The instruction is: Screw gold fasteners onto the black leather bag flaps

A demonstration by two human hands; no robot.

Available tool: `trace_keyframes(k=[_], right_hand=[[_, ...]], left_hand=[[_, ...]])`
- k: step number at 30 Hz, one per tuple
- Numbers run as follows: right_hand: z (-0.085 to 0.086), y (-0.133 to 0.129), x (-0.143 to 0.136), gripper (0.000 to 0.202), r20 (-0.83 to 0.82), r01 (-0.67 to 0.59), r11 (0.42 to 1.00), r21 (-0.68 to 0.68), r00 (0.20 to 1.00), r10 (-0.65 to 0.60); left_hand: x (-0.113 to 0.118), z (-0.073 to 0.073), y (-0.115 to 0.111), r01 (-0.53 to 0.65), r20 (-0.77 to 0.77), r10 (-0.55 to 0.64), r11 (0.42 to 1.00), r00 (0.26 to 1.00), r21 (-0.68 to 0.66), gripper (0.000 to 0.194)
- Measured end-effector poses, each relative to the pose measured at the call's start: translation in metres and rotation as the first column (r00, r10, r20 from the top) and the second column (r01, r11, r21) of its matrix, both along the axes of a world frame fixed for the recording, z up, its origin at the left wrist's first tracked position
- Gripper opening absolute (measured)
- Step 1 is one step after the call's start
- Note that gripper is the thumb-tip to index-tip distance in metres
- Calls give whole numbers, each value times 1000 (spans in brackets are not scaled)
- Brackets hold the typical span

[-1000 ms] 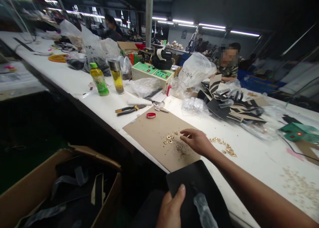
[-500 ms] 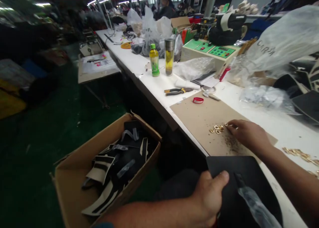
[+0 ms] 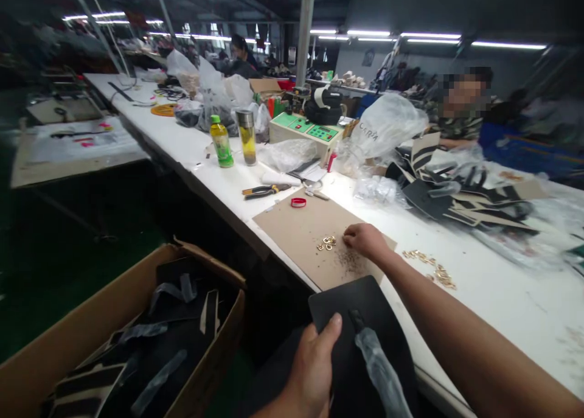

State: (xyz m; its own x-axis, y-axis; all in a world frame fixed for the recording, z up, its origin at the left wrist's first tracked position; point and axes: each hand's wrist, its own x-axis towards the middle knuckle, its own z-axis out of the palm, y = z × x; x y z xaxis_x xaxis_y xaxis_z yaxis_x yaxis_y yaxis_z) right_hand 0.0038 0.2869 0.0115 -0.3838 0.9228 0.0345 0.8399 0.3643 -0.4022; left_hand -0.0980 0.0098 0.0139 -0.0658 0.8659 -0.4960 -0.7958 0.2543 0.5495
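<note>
My left hand [image 3: 312, 363] grips the left edge of a black panel [image 3: 344, 339], thumb on top. A strap wrapped in clear plastic [image 3: 381, 369] lies along that panel. Beyond it, my right hand [image 3: 365, 240] rests over a brown board [image 3: 292, 235], fingertips pressed together just right of a few gold rings [image 3: 327, 243]. Whatever is between those fingertips is too small to make out. Dark crumbs [image 3: 349, 261] are scattered below the hand. More gold pieces [image 3: 431, 266] lie on the white table [image 3: 493, 308] to the right of my forearm.
At lower left stands a cardboard box [image 3: 109, 290] of black and cream pieces. Pliers [image 3: 267, 190], a red ring [image 3: 298, 202], a green-labelled bottle [image 3: 221, 143], a tumbler [image 3: 247, 139] and a machine [image 3: 303, 129] are farther back. Black-and-cream pieces [image 3: 465, 202] pile at right, near a person [image 3: 460, 117].
The view has turned right and up, showing the pile and the person at right. My left hand still holds the panel, and my right fingertips remain beside the gold rings.
</note>
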Motion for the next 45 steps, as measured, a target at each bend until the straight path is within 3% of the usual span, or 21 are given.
trace_keyframes(k=[3, 5, 10, 14, 17, 20, 24, 29, 34, 41, 45], right_hand=[[11, -20, 20, 21, -199, 38, 998, -59, 979, -49], [21, -46, 42, 29, -311, 74, 994, -80, 946, -95], [49, -160, 100, 25, -573, 207, 972, -110, 786, -232], [54, -245, 124, 12, -649, 252, 960, -119, 713, -267], [46, -280, 138, 6, -656, 315, 945, -83, 697, -290], [37, -299, 153, 4, -664, 384, 923, -27, 683, -304], [31, -320, 168, 5, -694, 463, 883, 73, 660, -288], [26, -335, 175, 10, -724, 497, 856, 139, 642, -255], [19, -341, 182, 9, -732, 505, 857, 103, 621, -279], [27, -348, 197, 5, -528, 475, 852, 220, 792, -306], [32, -350, 198, 7, -528, 489, 853, 185, 781, -333]], left_hand=[[-2, 8, -1, 26, -8, -26, 999, 1000, -42, 49], [-1, 11, 1, 37, -28, -38, 998, 999, -44, 52], [12, 8, 8, 121, -223, -98, 988, 970, 92, 52], [37, 5, 6, 299, -420, -202, 937, 885, 179, 47], [58, 9, -2, 453, -578, -295, 879, 761, 148, 49], [78, 16, -13, 532, -707, -310, 840, 636, 110, 50], [99, 23, -25, 575, -765, -304, 811, 568, 105, 50], [115, 23, -37, 612, -783, -298, 780, 547, 130, 48], [122, 22, -46, 622, -808, -291, 774, 513, 116, 47], [126, 23, -50, 629, -839, -278, 771, 468, 95, 47], [128, 24, -51, 618, -840, -253, 777, 480, 119, 45]])
